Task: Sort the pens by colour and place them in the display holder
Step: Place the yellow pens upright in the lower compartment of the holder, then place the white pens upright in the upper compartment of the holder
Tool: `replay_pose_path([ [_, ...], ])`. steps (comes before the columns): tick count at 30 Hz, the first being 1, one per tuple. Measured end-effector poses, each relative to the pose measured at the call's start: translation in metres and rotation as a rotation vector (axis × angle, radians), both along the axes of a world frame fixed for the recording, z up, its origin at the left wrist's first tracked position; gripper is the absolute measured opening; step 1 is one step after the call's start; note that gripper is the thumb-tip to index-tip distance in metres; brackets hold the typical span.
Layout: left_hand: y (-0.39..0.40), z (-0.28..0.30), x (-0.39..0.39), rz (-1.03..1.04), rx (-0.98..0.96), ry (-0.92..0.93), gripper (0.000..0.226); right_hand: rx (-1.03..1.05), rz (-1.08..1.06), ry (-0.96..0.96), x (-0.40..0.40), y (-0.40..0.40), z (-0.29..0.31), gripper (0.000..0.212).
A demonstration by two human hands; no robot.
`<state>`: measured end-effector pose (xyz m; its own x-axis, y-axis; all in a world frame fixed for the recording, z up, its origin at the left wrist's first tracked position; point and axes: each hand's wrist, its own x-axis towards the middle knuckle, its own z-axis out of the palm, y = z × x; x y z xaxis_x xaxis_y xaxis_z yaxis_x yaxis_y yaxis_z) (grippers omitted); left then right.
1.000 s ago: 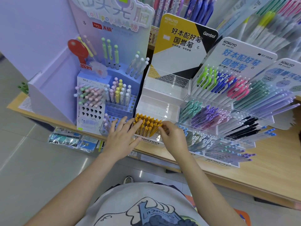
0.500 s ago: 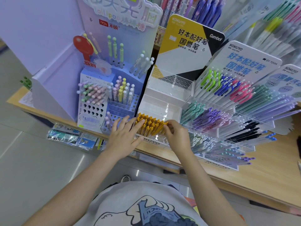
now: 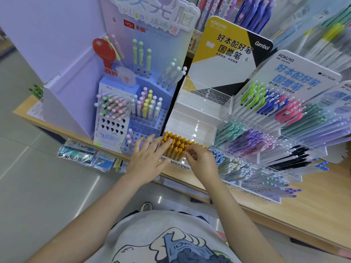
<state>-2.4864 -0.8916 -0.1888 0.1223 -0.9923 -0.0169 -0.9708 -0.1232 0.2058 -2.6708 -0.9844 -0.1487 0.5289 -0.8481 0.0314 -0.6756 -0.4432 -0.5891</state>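
Setting: wooden shelf (image 3: 313,209) running from left centre to lower right, grey floor below.
Display holder (image 3: 191,128): clear plastic, tiered, centre of frame under a yellow and black sign (image 3: 226,54); upper tiers bare.
Yellow pens (image 3: 175,147): bunched upright in the front tier, just below centre.
Left hand (image 3: 147,160): fingers straight and spread, tips lying against the left side of the bunch.
Right hand (image 3: 202,160): fingers curled, pinching pens at the right edge of the bunch.
Neighbours: pastel pens (image 3: 146,107) left of centre; coloured pens (image 3: 273,103) at right.
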Motion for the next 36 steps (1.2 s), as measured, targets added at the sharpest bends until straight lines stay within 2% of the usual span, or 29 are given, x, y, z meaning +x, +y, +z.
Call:
replay_pose_path([
  [10, 0.0, -0.001, 0.002, -0.001, -0.04, 0.04, 0.059, -0.005, 0.049, 0.033, 0.004, -0.005, -0.007, 0.008],
  [14, 0.004, 0.006, -0.002, 0.058, -0.003, 0.121, 0.062, 0.058, 0.072, -0.003, -0.008, -0.003, -0.001, 0.021],
  [17, -0.001, 0.031, -0.025, 0.154, -0.139, 0.213, 0.061, 0.048, 0.03, -0.086, -0.033, 0.003, 0.014, 0.02],
  [19, -0.012, 0.052, -0.055, 0.118, -0.293, 0.273, 0.051, -0.046, -0.062, -0.162, -0.061, 0.008, 0.026, 0.017],
  [22, -0.039, 0.077, -0.119, -0.006, -0.44, 0.375, 0.04, -0.165, -0.237, -0.215, -0.125, 0.01, 0.041, 0.022],
  [24, -0.06, 0.084, -0.17, -0.131, -0.45, 0.425, 0.038, -0.2, -0.383, -0.191, -0.182, 0.008, 0.043, 0.025],
  [27, -0.093, 0.083, -0.258, -0.31, -0.365, 0.454, 0.038, -0.203, -0.61, -0.123, -0.279, 0.007, 0.034, 0.024],
  [29, -0.113, 0.074, -0.326, -0.418, -0.34, 0.449, 0.036, -0.161, -0.726, -0.066, -0.351, 0.003, 0.025, 0.031],
  [33, -0.157, 0.043, -0.475, -0.557, -0.214, 0.415, 0.039, -0.001, -0.798, -0.008, -0.505, -0.02, -0.002, 0.052],
  [36, -0.189, 0.015, -0.579, -0.544, -0.037, 0.307, 0.047, 0.096, -0.828, -0.023, -0.614, -0.047, -0.022, 0.046],
])
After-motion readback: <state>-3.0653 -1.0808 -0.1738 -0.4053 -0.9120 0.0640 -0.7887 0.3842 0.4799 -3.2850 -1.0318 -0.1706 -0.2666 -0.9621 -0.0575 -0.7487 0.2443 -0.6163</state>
